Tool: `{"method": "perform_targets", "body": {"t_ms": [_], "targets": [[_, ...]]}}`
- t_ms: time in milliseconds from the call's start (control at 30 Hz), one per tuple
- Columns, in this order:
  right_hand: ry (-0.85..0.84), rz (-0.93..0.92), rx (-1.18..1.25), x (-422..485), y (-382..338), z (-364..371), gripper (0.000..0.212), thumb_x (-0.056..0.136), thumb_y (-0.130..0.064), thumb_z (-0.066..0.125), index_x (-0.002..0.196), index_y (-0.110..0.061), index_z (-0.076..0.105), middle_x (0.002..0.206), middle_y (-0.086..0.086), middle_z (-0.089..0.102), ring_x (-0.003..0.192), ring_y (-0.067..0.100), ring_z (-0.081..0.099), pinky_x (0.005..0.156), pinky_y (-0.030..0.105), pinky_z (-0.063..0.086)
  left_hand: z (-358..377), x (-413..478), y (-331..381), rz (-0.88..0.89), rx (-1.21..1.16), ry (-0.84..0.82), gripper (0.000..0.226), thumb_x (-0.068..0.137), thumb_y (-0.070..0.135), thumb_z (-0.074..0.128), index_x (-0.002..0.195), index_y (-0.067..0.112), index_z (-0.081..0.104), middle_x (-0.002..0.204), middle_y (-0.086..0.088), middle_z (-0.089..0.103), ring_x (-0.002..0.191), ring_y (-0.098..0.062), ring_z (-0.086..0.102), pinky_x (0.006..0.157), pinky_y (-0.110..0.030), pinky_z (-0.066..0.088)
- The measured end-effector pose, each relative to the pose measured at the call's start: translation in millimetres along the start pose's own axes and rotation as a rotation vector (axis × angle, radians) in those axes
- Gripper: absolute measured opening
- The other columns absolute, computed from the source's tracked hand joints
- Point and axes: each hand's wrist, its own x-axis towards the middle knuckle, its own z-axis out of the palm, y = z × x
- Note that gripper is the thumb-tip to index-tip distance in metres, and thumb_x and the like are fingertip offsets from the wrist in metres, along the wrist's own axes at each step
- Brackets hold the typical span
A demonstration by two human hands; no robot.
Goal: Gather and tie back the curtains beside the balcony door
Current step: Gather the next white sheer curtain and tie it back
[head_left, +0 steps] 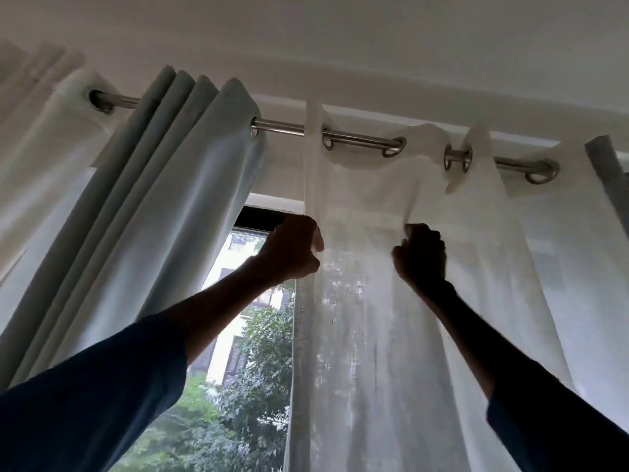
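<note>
Window (258, 335) glare silhouettes both hands (292, 248) (420, 253) holding sheer curtain (367, 335).

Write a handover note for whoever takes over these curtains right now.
Left hand pinches the left edge of the sheer, high up under the rod.
Right hand grips a fold of the sheer further right.
Thick curtain hangs bunched at the left.
Done: thick curtain looks gathered.
Left: gather the sheer, which is spread along the rod, then tie both back. No tieback in view.
</note>
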Motion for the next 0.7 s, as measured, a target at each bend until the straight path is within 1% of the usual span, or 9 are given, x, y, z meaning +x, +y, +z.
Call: {"method": "perform_targets", "body": {"t_ms": [133,200,267,333,433,467,533,600,700], "targets": [[-0.08,-0.307,0.038,-11,-81,23,0.063,0.073,-0.021,0.037,0.13,-0.005,0.058,0.125,0.019,0.062,0.116,0.038,0.054,0.092,0.037,0.037,-4,-4,-15,-0.05,0.025,-0.068,0.026,0.063,0.007,0.062,0.085,0.018,0.072,0.092,0.003,0.067,0.093,-0.016,0.064,0.082,-0.033,0.056],[-0.078,-0.432,0.052,-18,-115,29,0.043,0.079,-0.012,0.044,0.118,-0.004,0.061,0.118,0.017,0.064,0.108,0.039,0.055,0.079,0.038,0.032,-3,-7,-25,-0.071,0.029,-0.055,0.025,0.065,0.006,0.064,0.084,0.02,0.071,0.088,0.005,0.064,0.089,-0.014,0.063,0.079,-0.029,0.055],[-0.045,-0.498,0.095,-19,-124,30,0.025,0.083,0.001,0.049,0.105,-0.002,0.061,0.11,0.016,0.065,0.1,0.038,0.055,0.071,0.032,0.026,-2,-14,-33,-0.079,0.041,-0.049,0.026,0.066,0.004,0.066,0.084,0.022,0.071,0.089,0.007,0.063,0.088,-0.011,0.061,0.078,-0.025,0.052],[-0.039,-0.503,0.091,-20,-105,32,0.025,0.086,0.002,0.05,0.107,-0.002,0.061,0.11,0.017,0.065,0.101,0.039,0.056,0.073,0.033,0.031,-1,-24,-38,-0.09,0.027,-0.055,0.027,0.066,0.005,0.067,0.085,0.025,0.069,0.092,0.011,0.065,0.088,-0.008,0.062,0.079,-0.025,0.054],[-0.014,-0.391,0.056,-32,-52,41,0.048,0.087,0.003,0.051,0.134,-0.006,0.057,0.126,0.016,0.064,0.111,0.039,0.056,0.091,0.036,0.041,5,-41,-36,-0.064,-0.027,-0.073,0.028,0.07,0.005,0.068,0.089,0.026,0.07,0.09,0.014,0.07,0.085,-0.004,0.067,0.08,-0.03,0.059],[0.01,-0.334,0.081,-37,-34,45,0.052,0.086,0.004,0.052,0.137,-0.007,0.056,0.125,0.015,0.065,0.111,0.038,0.058,0.092,0.034,0.043,8,-46,-31,-0.033,-0.039,-0.073,0.027,0.073,0.006,0.069,0.091,0.026,0.07,0.092,0.013,0.071,0.086,-0.004,0.067,0.082,-0.031,0.058],[0.041,-0.251,0.121,-50,-1,54,0.055,0.085,0.004,0.052,0.137,-0.012,0.058,0.118,0.01,0.071,0.105,0.032,0.065,0.087,0.025,0.048,17,-55,-18,0.033,-0.036,-0.055,0.026,0.078,0.009,0.07,0.097,0.026,0.071,0.101,0.011,0.072,0.091,-0.003,0.066,0.09,-0.028,0.055],[0.045,-0.226,0.135,-67,25,61,0.053,0.088,0.0,0.05,0.137,-0.018,0.058,0.108,0.003,0.074,0.093,0.024,0.068,0.086,0.027,0.055,29,-64,-2,0.088,-0.021,-0.023,0.025,0.083,0.01,0.07,0.104,0.024,0.072,0.108,0.008,0.072,0.092,-0.001,0.065,0.092,-0.019,0.048],[0.038,-0.227,0.151,-98,42,58,0.038,0.092,-0.003,0.049,0.125,-0.015,0.064,0.082,0.001,0.072,0.065,0.008,0.057,0.067,0.021,0.05,52,-78,15,0.121,-0.047,0.002,0.028,0.085,0.01,0.068,0.111,0.022,0.071,0.112,0.005,0.073,0.091,0.0,0.067,0.091,-0.019,0.052]]}}
